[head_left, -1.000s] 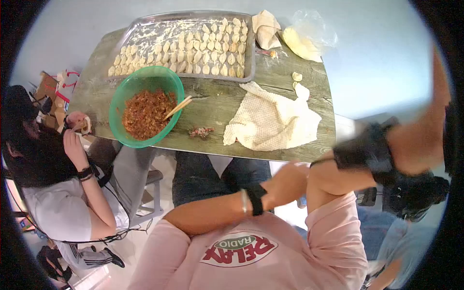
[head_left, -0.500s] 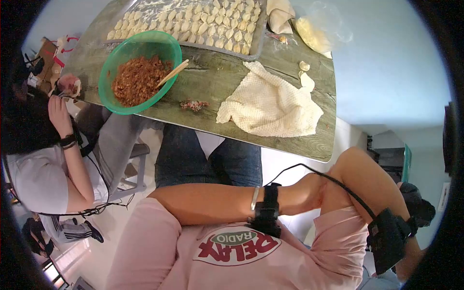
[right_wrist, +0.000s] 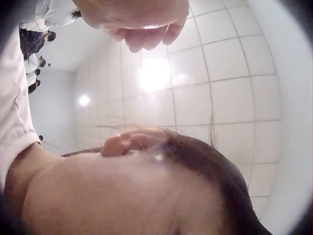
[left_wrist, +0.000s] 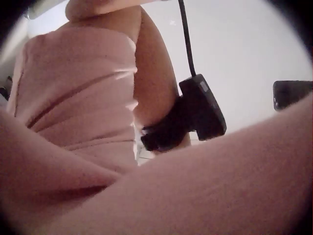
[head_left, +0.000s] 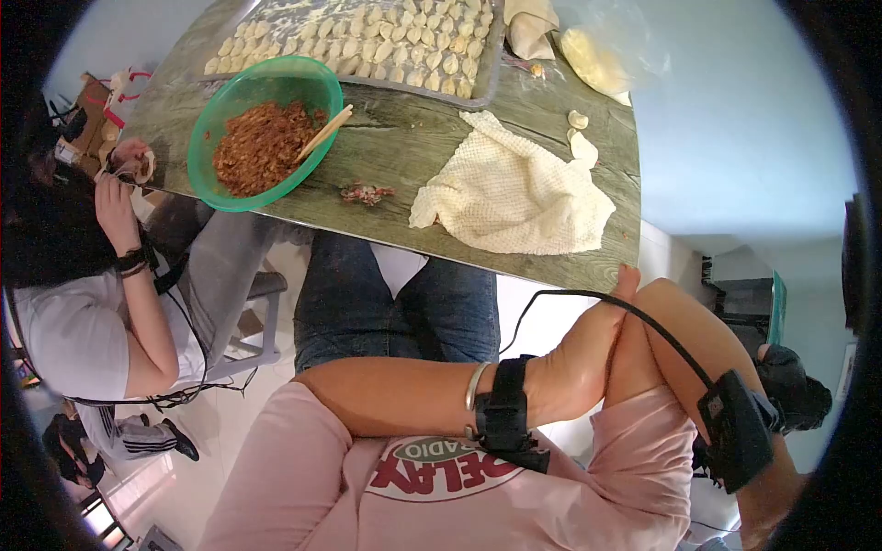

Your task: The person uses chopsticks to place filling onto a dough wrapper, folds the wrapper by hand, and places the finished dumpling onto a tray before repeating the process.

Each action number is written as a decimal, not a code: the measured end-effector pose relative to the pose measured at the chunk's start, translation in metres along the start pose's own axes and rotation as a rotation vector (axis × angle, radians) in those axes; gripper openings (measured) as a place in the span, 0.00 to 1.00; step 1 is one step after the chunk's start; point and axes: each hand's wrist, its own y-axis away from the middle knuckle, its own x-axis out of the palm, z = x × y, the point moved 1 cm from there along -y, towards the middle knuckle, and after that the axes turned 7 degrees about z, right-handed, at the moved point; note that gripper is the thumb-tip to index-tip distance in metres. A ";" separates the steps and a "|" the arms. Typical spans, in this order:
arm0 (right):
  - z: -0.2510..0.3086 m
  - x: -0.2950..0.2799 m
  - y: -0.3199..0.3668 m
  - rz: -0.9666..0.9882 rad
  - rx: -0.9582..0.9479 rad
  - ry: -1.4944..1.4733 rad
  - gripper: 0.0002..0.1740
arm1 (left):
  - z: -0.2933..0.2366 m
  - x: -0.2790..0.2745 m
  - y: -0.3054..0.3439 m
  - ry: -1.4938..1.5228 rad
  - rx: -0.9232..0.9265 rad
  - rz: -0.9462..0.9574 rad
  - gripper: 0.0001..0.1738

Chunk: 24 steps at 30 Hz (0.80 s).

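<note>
In the head view my left hand (head_left: 584, 354) lies against my right upper arm (head_left: 675, 331) just below the table edge. Its thumb points up and its fingers wrap behind the arm, out of sight. A black camera band (head_left: 503, 413) sits on the left wrist. My right arm is bent at the elbow, its forearm with the black wrist camera (head_left: 735, 441) running down to the lower right, where the hand is hidden. In the right wrist view my right hand (right_wrist: 146, 41) hangs with loosely curled fingers (right_wrist: 142, 36) and holds nothing, above a head of dark hair (right_wrist: 210, 171).
On the wooden table (head_left: 386, 147) stand a green bowl (head_left: 262, 129) of minced filling with chopsticks (head_left: 322, 133), a tray of dumplings (head_left: 367, 41), a cream cloth (head_left: 514, 197) and dough pieces (head_left: 579, 138). A seated person (head_left: 83, 303) at left holds a wrapper. A cable (head_left: 588, 298) crosses my arm.
My right arm, raised and blurred a second ago, has folded with the forearm down behind me. My left hand has slid up the right arm and taken hold of it.
</note>
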 end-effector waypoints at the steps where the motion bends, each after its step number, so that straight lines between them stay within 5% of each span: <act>1: -0.003 -0.006 0.005 -0.008 -0.002 -0.011 0.05 | 0.002 -0.005 -0.002 0.000 -0.001 0.000 0.30; 5: -0.023 -0.050 0.043 -0.043 -0.002 -0.049 0.05 | 0.003 -0.001 0.005 -0.051 -0.034 0.061 0.26; 9: -0.007 -0.021 0.013 -0.079 0.000 -0.089 0.05 | -0.007 0.002 0.015 -0.155 -0.012 0.237 0.26; 10: -0.009 -0.022 0.011 -0.099 -0.002 -0.092 0.05 | -0.018 0.001 0.026 0.053 -0.116 0.203 0.30; 13: -0.011 -0.023 0.010 -0.126 -0.008 -0.125 0.05 | -0.039 0.008 0.033 0.060 -0.156 0.361 0.32; 16: -0.026 -0.030 0.020 -0.155 -0.014 -0.161 0.05 | -0.048 -0.007 0.029 -0.105 -0.204 0.309 0.32; 19: -0.099 -0.102 0.087 -0.181 -0.008 -0.195 0.05 | -0.036 -0.041 0.028 -0.512 -0.375 0.133 0.31; 22: -0.111 -0.092 0.081 -0.211 0.000 -0.230 0.05 | -0.015 -0.047 0.025 -0.524 -0.456 0.065 0.31; 24: -0.100 -0.093 0.081 -0.234 0.008 -0.249 0.05 | -0.009 -0.034 0.021 -0.185 -0.435 0.197 0.33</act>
